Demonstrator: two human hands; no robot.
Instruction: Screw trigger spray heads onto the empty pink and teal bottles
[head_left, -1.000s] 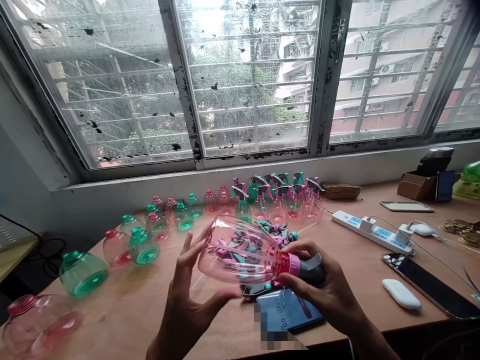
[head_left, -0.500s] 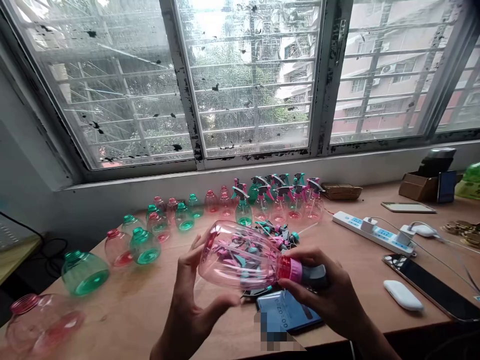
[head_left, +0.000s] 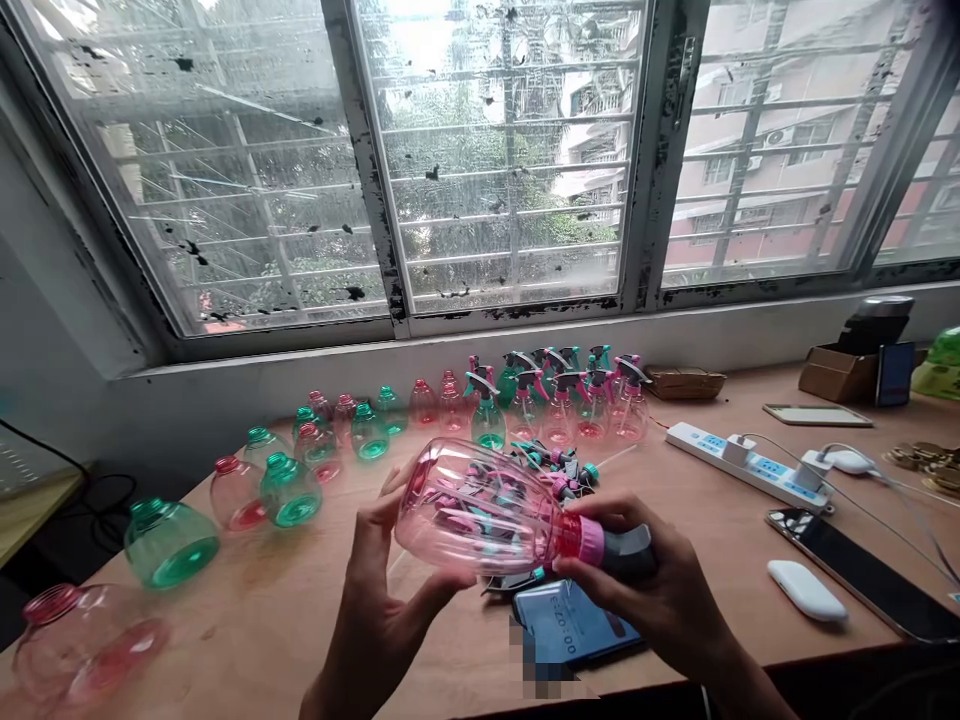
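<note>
Pink bottle (head_left: pixel 476 510) lies sideways above the table (head_left: pixel 247 640), neck toward the right; right hand (head_left: pixel 667 585) clamped around its pink collar (head_left: pixel 591 542) and grey spray head (head_left: pixel 631 552), left hand (head_left: pixel 386 600) cupped on the base. Bottle partly hides a heap of loose spray heads (head_left: pixel 559 468). Phone (head_left: pixel 574 620) below; open-necked bottles (head_left: pixel 291 495) left, sprayer-topped bottles (head_left: pixel 559 415) behind, power strip (head_left: pixel 761 470) right.

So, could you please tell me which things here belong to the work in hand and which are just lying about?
Likely work things:
pink bottle in the right hand
loose spray heads
bottles without heads
bottles with heads

Seemingly lying about:
power strip
dark phone
white case
cardboard box
</note>
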